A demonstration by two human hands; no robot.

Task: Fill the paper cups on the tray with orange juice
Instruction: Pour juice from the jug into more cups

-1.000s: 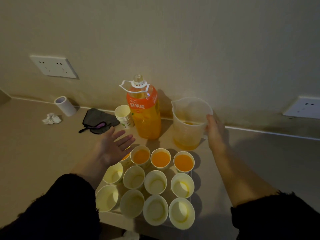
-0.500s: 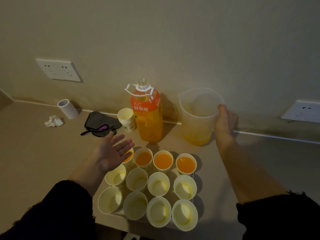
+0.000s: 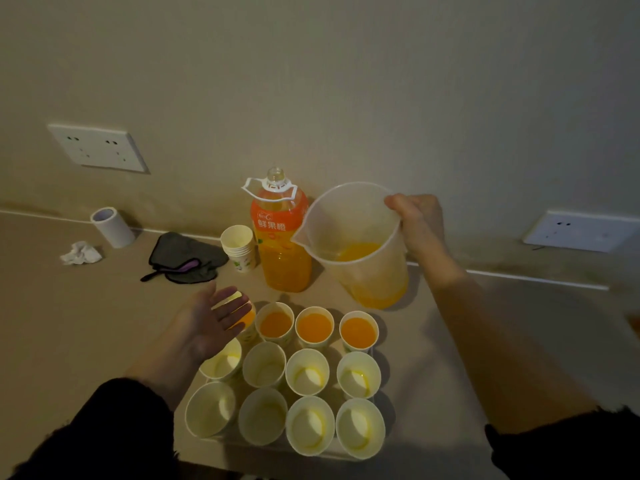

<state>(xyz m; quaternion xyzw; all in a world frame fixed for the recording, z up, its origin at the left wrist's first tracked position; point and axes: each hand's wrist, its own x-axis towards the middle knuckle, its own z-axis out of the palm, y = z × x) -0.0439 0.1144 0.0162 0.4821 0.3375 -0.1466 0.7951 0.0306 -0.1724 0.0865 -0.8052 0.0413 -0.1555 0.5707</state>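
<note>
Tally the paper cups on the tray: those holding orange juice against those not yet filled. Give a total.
Cups filled with juice: 4 (the leftmost shows only partly behind the left hand)
Cups not yet filled: 8 (some have a yellow trace at the bottom)
Total: 12

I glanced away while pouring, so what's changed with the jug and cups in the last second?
The right hand, gripping the jug, has lifted it off the counter and tipped its spout left; nothing is pouring yet. The left hand stays open over the back-left cup. The filled back row, the unfilled cups and the bottle are as before.
</note>
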